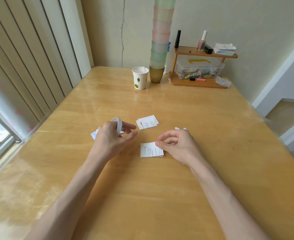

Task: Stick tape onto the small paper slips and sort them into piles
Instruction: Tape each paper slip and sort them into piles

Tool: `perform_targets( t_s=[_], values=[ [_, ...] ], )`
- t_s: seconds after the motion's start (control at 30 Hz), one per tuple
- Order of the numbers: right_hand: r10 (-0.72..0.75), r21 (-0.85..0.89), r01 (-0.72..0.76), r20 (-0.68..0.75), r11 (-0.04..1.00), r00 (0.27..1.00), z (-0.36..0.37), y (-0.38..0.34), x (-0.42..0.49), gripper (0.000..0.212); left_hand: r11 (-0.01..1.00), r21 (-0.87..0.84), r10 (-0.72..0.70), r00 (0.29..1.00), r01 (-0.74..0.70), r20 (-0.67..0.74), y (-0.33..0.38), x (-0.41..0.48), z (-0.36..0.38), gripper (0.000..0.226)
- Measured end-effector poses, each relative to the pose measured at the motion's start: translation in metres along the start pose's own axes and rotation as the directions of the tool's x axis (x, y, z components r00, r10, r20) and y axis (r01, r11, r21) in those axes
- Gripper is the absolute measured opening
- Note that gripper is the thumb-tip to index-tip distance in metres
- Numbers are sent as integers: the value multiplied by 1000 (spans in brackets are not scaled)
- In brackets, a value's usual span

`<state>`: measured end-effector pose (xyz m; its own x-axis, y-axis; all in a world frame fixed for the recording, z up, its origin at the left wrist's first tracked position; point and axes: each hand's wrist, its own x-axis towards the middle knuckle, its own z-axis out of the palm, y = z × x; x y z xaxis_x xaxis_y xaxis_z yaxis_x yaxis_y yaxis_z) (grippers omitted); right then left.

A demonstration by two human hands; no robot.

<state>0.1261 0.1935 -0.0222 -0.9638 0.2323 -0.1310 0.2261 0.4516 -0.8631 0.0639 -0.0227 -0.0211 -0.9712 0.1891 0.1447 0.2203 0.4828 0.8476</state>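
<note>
My left hand holds a white roll of tape above the wooden table, the roll looped over its fingers. Partly hidden under that hand lies a small pile of paper slips. My right hand has its fingers curled, and its fingertips pinch at the right edge of a printed slip pile lying flat in front of me. A second pile of printed slips lies a little farther back. White slip corners peek out beyond my right hand.
At the back of the table stand a paper cup, a tall stack of coloured cups in an amber glass, and a wooden shelf with a clear box, bottles and notepads. Blinds and a window are to the left.
</note>
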Motion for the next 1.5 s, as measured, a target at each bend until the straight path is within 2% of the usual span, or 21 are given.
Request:
perform_targets(
  t_s=[0.13, 0.33, 0.9, 1.0, 1.1, 1.17, 1.27, 1.37, 1.5],
  values=[
    [-6, -4, 6, -6, 1000, 1000, 1, 1, 1, 8, 1000, 22, 12, 997, -14, 80, 0, -1, 1, 4],
    [-16, -15, 16, -9, 1000, 1000, 1, 3, 1, 9, 986, 141, 55, 967, -92, 247, -1, -3, 6, 10],
    [-34, -23, 34, -21, 999, 999, 2, 3, 0, 8, 973, 207, 43, 961, -102, 273, -1, -7, 14, 15],
    [-80, -121, 73, -55, 990, 995, 4, 3, -1, 12, 979, 185, 36, 960, -90, 276, -3, -6, 14, 16],
    [-189, -351, 132, -133, 927, 973, 5, 4, 0, 31, 981, 175, 35, 959, -87, 281, -4, -6, 15, 16],
    [-215, -382, 158, -112, 911, 970, 5, 5, 0, 37, 982, 168, 39, 959, -89, 280, -5, -6, 15, 17],
    [-233, -341, 210, -29, 916, 972, 5, 6, -1, 31, 982, 165, 47, 959, -96, 279, -5, -6, 15, 17],
    [-238, -389, 231, 30, 892, 971, 5, 6, -2, 38, 980, 171, 57, 962, -106, 267, -6, -6, 15, 21],
    [-245, -394, 237, 31, 888, 969, 5, 6, -1, 32, 975, 185, 69, 964, -120, 258, -5, -6, 16, 28]
  ],
)
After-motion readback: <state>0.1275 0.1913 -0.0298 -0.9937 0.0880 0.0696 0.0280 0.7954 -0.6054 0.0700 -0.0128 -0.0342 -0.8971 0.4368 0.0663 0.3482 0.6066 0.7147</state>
